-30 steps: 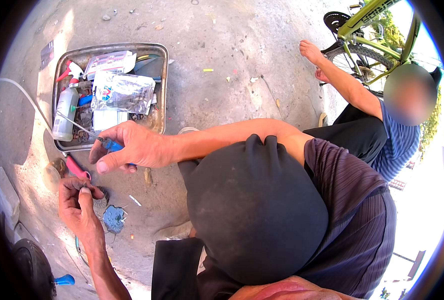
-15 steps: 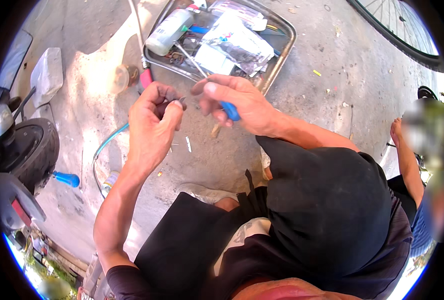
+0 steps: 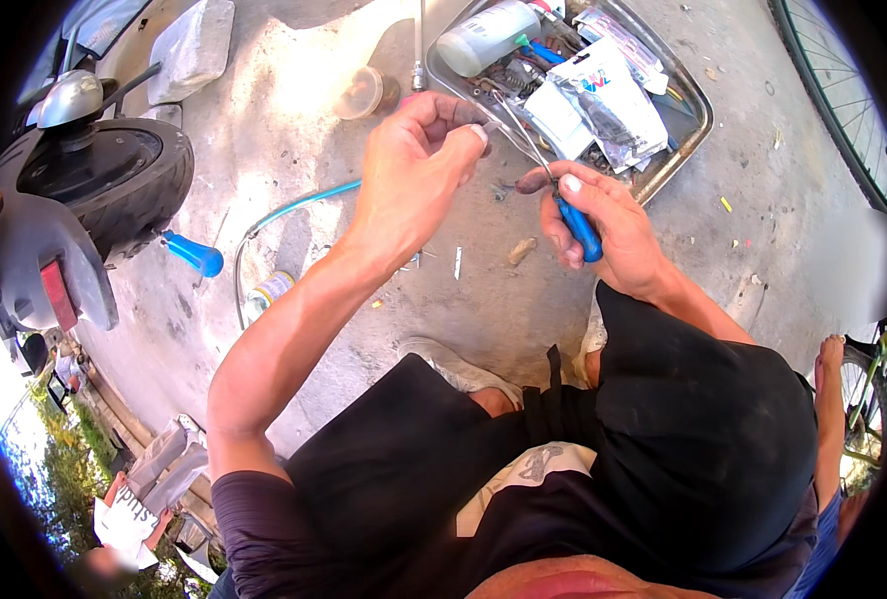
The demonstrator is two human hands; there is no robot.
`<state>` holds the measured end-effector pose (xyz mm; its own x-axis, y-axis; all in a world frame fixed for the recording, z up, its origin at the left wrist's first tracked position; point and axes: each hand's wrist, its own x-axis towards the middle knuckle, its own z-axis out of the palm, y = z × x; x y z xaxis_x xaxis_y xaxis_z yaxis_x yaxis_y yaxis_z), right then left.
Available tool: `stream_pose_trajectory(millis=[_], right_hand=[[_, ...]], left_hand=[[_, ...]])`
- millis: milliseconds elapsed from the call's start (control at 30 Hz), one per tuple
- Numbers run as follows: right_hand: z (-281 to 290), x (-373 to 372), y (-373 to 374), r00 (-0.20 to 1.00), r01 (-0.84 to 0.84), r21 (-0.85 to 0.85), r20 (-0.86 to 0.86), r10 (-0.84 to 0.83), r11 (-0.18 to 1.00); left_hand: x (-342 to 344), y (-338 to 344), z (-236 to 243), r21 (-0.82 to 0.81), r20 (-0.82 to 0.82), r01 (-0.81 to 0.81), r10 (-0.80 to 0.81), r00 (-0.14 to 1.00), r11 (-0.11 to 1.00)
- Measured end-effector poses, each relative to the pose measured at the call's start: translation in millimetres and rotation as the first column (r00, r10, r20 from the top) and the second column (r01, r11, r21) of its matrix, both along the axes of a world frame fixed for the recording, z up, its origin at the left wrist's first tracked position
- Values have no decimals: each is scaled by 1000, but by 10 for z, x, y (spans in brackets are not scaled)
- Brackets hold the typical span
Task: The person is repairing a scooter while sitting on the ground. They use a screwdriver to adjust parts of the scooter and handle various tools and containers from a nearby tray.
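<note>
My right hand (image 3: 608, 215) is closed around the blue handle of an awl-like tool (image 3: 577, 228). Its thin metal shaft slants up and left toward my other hand. My left hand (image 3: 428, 150) is pinched near the shaft's far end; whatever sits between thumb and fingers is too small and dark to name. At the left, a second blue-handled tool (image 3: 194, 255) stands out beside the black tire (image 3: 139, 190) of a small wheeled vehicle with a grey fender (image 3: 49, 255) and red reflector.
Beyond my hands lies a metal tray (image 3: 701, 130) with a bottle (image 3: 488, 38), packets and tools. A round tub (image 3: 358, 93), a blue hose (image 3: 308, 200) and a small can (image 3: 269, 292) are on the concrete. A bicycle wheel (image 3: 833, 90) is far right; another person's arm (image 3: 831, 419) shows below it.
The view has shifted left, so the scene sits farther right. My hands have drawn apart slightly, and the right hand's tool now shows its handle and shaft, pointing toward my left hand.
</note>
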<state>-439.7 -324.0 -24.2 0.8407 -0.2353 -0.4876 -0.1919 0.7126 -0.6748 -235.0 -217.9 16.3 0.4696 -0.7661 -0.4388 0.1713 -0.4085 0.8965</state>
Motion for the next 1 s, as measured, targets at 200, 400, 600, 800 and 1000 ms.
stream_pose_trajectory(millis=[200, 400, 600, 800, 1000], right_hand=[[-46, 3, 44, 1000, 1, -58, 28, 1, 998], [-70, 13, 89, 999, -11, -101, 33, 15, 995], [-54, 23, 109, 1000, -9, -138, 13, 11, 990], [-23, 21, 106, 998, -51, -198, -33, 45, 979], [-30, 63, 128, 998, -51, -242, -53, 40, 969]], left_hand=[[57, 3, -3, -25, -28, -62, 61, 998, 998], [95, 3, -23, -9, 5, -70, 70, 998, 998], [72, -13, -10, -4, 28, -66, 66, 997, 998], [54, -40, -18, 2, 41, -63, 63, 997, 998], [21, -11, -19, -13, 38, -63, 64, 997, 998]])
